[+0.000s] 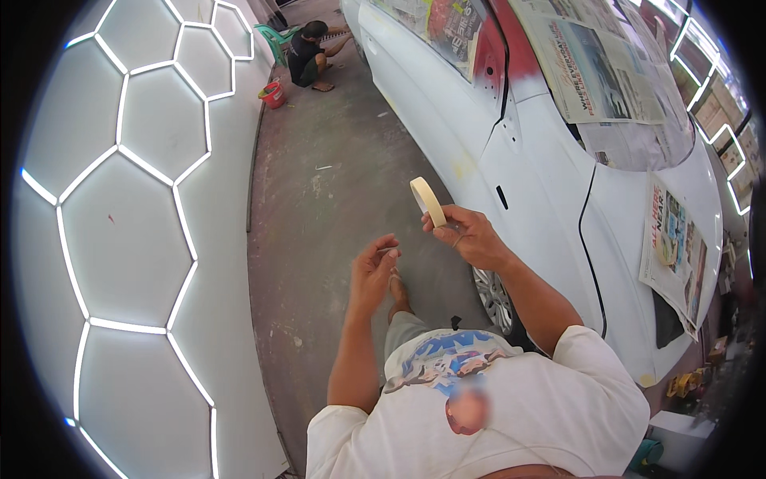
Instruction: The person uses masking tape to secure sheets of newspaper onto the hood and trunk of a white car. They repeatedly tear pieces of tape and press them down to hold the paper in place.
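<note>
A roll of cream masking tape (429,201) is gripped at its lower edge by the thumb and fingers of my right hand (474,237), with the ring standing up and tilted. To its left, apart from the roll, my left hand (373,271) is raised with curled fingers and the thumb close to them. Whatever sits between those fingertips, if anything, is too small to make out. Just right of my hands stands a car with a white body (527,191), its windows covered with newspaper (586,72).
Another person (307,56) squats at the far end beside the car, near a red bucket (272,95) and a green chair (274,40). A wall with hexagonal light strips (121,112) runs along the left. More newspaper (674,247) lies over the car's front. A wheel (493,299) is close to my legs.
</note>
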Demonstrator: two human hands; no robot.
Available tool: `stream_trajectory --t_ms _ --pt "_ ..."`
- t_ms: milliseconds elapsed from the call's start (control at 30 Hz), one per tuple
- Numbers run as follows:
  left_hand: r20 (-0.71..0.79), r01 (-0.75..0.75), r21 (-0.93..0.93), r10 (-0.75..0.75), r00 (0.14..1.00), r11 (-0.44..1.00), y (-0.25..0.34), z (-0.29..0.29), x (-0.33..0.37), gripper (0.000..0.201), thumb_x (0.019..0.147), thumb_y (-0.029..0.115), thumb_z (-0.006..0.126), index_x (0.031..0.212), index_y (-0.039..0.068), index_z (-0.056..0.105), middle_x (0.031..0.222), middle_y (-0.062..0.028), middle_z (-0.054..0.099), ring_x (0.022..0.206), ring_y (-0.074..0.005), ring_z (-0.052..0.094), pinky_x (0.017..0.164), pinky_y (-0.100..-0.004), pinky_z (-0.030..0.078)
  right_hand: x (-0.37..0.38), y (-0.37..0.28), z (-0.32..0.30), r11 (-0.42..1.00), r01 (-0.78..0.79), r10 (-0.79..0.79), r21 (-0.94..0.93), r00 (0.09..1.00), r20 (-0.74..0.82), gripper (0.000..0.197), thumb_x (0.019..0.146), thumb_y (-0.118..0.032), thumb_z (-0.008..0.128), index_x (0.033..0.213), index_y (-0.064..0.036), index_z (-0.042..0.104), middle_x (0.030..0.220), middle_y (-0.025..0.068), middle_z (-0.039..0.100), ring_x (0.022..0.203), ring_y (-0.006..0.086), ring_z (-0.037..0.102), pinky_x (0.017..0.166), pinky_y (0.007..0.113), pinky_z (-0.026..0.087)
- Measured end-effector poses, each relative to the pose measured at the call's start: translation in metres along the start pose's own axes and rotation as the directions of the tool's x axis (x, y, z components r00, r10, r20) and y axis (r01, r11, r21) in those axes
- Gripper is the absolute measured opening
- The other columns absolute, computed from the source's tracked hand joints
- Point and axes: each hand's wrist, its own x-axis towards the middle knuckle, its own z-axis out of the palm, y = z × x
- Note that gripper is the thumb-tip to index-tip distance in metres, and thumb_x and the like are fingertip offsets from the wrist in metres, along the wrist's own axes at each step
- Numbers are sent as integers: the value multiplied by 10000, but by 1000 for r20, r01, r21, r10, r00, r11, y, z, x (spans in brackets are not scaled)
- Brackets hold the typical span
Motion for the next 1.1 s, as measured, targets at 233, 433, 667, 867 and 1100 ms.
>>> stream_trajectory --t_ms 233,433,667,867,1100 --pt "76 -156 -57 160 984 986 32 -20 176 309 981 63 680 1283 -2 668 1211 -98 677 1056 -166 659 903 -300 517 128 5 -10 943 -136 114 -303 990 -88 330 977 -220 739 1215 4 688 955 36 722 897 113 645 816 299 519" --pt "228 -519 171 479 848 837 77 -9 264 303 908 12 747 1210 34 722 1208 -104 672 1056 -192 663 905 -314 530 201 -19 -18 885 -195 117 -424 972 -203 294 962 -184 723 1181 6 675 866 131 691 773 224 622 729 359 497" --pt "273 -531 229 470 839 816 74 -2 318 301 844 -18 795 1135 30 736 1173 -111 678 1016 -219 673 877 -328 543 243 -16 -31 817 -112 -25 -566 973 -230 198 959 -159 684 1095 -18 658 834 194 668 768 407 607 698 460 467" --pt "295 -593 173 533 793 787 78 3 342 256 840 -20 798 1083 34 736 1147 -110 680 1012 -220 670 878 -336 540 258 -10 -39 846 -34 -125 -531 957 -260 212 947 -146 690 1114 -19 658 829 204 657 785 416 614 705 464 469" --pt "303 -570 198 503 809 797 83 16 345 223 853 -11 793 1058 19 709 1155 -124 669 1057 -235 658 916 -350 524 256 -16 -51 848 -66 -86 -526 962 -258 217 943 -111 686 1134 -15 652 853 222 660 813 425 626 719 467 475"
